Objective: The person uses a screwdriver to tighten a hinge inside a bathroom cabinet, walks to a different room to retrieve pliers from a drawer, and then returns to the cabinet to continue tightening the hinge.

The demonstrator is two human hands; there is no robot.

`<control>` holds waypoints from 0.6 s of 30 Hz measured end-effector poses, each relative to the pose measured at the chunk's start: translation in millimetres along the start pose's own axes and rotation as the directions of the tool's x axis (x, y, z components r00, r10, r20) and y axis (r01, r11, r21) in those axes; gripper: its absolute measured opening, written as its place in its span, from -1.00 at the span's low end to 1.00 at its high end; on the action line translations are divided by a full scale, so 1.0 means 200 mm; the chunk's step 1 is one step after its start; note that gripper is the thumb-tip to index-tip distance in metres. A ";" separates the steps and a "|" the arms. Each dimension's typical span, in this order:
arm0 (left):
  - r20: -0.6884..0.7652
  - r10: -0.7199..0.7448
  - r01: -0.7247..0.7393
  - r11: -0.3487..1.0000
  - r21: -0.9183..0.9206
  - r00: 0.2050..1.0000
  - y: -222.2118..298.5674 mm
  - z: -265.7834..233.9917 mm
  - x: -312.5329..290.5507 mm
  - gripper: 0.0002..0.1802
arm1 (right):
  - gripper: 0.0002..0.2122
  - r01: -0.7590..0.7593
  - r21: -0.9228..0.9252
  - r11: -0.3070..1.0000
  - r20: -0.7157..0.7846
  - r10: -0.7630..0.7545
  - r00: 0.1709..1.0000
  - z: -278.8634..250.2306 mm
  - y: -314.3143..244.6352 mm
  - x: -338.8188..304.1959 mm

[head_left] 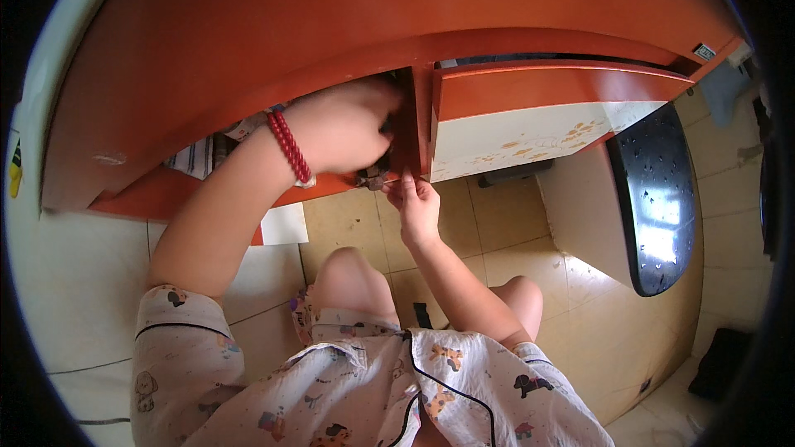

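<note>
Your left hand (344, 128), with a string of round red beads (290, 147) around its wrist, is pushed under the front edge of the glossy orange-red lacquered desk (331, 16), its smooth curved top filling the upper part of the view. The fingers curl inward against the narrow upright orange panel (406, 128) that divides the open recess from the drawer, and the grip is closed around a small dark metal fitting (373, 175) at the panel's lower end; how much of the fitting the fingers cover is hidden by the back of the hand. Your right hand (416, 207) reaches up from below, its thumb and forefinger pressed together in a fine pinch on a tiny part just beside the same fitting, too small to make out. To the right of the panel, the orange-fronted drawer (546, 87) stands pulled out, its pale cream underside (530, 136) flecked with rusty orange spots. Behind your left forearm, a piece of striped cloth (195, 156) lies in the recess. Further right, a glossy black oval chair seat (658, 199) with speckled highlights stands on the beige glazed floor tiles (497, 232). Your bare knees and a pale printed pyjama top (364, 389) with dark piping and small cartoon animals fill the lower edge.
</note>
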State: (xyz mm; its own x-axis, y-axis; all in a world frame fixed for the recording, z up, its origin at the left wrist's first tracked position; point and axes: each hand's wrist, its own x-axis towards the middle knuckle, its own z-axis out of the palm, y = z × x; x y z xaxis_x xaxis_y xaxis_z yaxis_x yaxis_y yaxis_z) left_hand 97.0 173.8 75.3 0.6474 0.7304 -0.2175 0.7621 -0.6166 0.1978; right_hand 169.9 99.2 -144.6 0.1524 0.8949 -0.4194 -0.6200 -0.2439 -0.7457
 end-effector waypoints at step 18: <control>-0.061 -0.088 0.082 0.993 -0.084 0.994 -0.07 -0.04 -0.11 -0.67 | -0.71 -0.030 -0.013 0.999 0.051 0.031 0.998 -0.03 -0.04 0.01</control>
State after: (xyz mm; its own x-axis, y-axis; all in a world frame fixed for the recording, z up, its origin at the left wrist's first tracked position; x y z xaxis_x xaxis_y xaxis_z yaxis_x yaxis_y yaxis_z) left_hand 72.9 169.0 84.8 0.5763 0.7983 -0.1751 0.8092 -0.5275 0.2587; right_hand 179.4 101.2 -142.6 0.0935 0.9049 -0.4152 -0.6143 -0.2757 -0.7393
